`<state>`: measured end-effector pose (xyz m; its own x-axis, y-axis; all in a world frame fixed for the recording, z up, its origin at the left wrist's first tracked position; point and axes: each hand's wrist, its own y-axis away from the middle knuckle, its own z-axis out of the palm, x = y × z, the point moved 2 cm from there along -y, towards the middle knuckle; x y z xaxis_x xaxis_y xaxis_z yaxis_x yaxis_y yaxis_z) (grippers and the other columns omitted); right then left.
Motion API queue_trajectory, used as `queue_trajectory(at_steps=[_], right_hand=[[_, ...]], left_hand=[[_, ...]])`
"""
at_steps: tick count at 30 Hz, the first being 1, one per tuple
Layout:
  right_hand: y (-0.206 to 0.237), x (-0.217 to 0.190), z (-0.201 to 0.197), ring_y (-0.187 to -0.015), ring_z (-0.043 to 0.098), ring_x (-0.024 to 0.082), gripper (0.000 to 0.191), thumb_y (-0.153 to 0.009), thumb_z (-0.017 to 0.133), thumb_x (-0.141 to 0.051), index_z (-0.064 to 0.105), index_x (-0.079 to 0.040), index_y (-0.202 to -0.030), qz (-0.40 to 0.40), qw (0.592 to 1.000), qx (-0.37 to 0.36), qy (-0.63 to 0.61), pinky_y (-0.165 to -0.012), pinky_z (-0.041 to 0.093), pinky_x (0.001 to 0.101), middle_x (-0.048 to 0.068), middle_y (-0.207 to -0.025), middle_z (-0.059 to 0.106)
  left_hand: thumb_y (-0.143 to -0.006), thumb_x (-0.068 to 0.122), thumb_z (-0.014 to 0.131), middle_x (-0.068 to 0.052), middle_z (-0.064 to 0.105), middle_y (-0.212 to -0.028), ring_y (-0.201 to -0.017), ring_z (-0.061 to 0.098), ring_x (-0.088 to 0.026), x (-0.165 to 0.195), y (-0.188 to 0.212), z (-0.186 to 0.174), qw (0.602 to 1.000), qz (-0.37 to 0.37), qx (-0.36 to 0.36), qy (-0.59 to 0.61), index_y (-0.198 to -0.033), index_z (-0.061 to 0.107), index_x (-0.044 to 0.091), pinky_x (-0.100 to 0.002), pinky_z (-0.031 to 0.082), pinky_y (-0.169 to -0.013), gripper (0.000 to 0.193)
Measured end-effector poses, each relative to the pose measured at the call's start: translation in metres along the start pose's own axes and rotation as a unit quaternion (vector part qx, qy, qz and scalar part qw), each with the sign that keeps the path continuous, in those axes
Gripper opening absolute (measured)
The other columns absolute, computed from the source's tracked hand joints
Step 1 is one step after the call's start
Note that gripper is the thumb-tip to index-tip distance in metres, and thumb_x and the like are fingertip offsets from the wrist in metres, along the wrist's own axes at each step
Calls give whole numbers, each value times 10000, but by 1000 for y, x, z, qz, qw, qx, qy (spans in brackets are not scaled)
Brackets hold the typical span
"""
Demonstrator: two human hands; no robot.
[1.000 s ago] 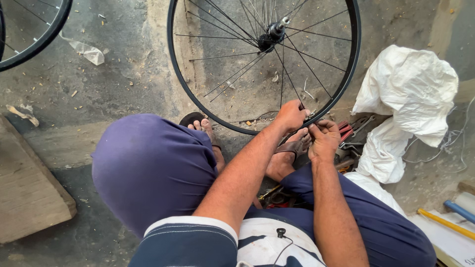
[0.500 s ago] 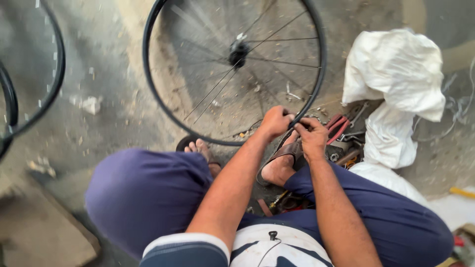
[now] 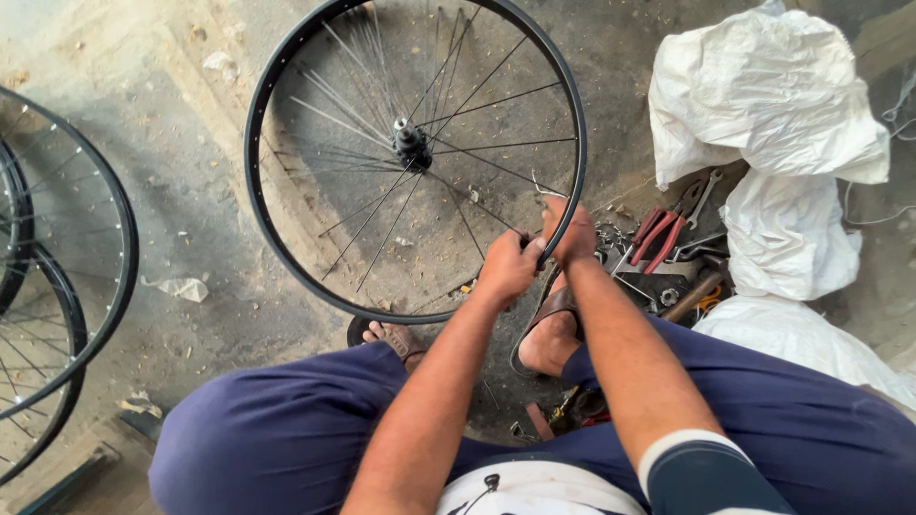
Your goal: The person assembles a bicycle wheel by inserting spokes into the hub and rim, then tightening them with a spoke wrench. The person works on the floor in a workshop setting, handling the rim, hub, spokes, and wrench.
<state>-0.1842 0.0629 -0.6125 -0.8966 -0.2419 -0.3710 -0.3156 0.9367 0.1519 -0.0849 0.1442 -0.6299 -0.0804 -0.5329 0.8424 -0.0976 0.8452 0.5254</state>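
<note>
At the left edge of the frame, two more spoked wheels (image 3: 57, 286) lie partly out of view on the dusty concrete floor (image 3: 191, 172), with a crumpled scrap of paper (image 3: 181, 286) just beside them. In the upper middle stands a black bicycle wheel (image 3: 415, 153), its rim filling much of the frame and its hub at the centre. The left hand (image 3: 508, 267) meets the rim at its lower right, fingers curled shut around a spoke or small tool there; which one cannot be told. Just to its right, the right hand (image 3: 572, 234) presses on the same stretch of rim, fingers closed over it. Further right lie red-handled pliers (image 3: 658, 238) and wrenches, then white sacks (image 3: 773, 143) at the right edge.
</note>
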Motion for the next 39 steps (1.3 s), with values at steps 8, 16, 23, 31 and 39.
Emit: queue_trajectory(at_steps=[8, 16, 23, 31, 39], right_hand=[[2, 15, 17, -858, 678, 436, 108, -804, 622, -110, 638, -67, -901, -61, 994, -35, 84, -731, 549, 534, 184, -941, 643], [0, 12, 26, -846, 698, 405, 85, -839, 593, -104, 647, -58, -889, -99, 982, -73, 147, -678, 577, 504, 206, -938, 642], [-5, 34, 24, -901, 674, 417, 81, -853, 655, -132, 663, -70, -904, -1, 997, 21, 68, -794, 549, 509, 190, -956, 673], [-7, 115, -6, -864, 719, 377, 165, -929, 737, -253, 766, -90, -940, 183, 978, 29, 91, -808, 549, 458, 198, -929, 746], [-13, 121, -2, -844, 705, 378, 106, -822, 730, -166, 763, -83, -879, 172, 979, -14, 107, -791, 551, 439, 212, -883, 737]], left_hand=[[-1003, 340, 623, -138, 729, -707, -615, 699, -213, -13, 2, 0, 995, -84, -49, -29, -874, 703, -42, -371, 537, -617, 411], [-996, 277, 626, -107, 723, -717, -603, 682, -162, -26, 1, 3, 995, -86, -48, 20, -941, 666, -28, -324, 534, -578, 313], [-1067, 296, 613, -109, 731, -730, -621, 680, -153, -29, 1, 3, 993, -86, -67, -51, -914, 701, -68, -316, 525, -611, 405], [-1056, 284, 624, -82, 722, -791, -685, 695, -150, -27, 2, 6, 993, -86, -79, 23, -997, 683, -52, -307, 542, -644, 347], [-1017, 274, 614, -93, 737, -811, -703, 697, -161, -24, 3, 3, 988, -88, -90, 86, -1062, 645, 0, -323, 555, -640, 279]])
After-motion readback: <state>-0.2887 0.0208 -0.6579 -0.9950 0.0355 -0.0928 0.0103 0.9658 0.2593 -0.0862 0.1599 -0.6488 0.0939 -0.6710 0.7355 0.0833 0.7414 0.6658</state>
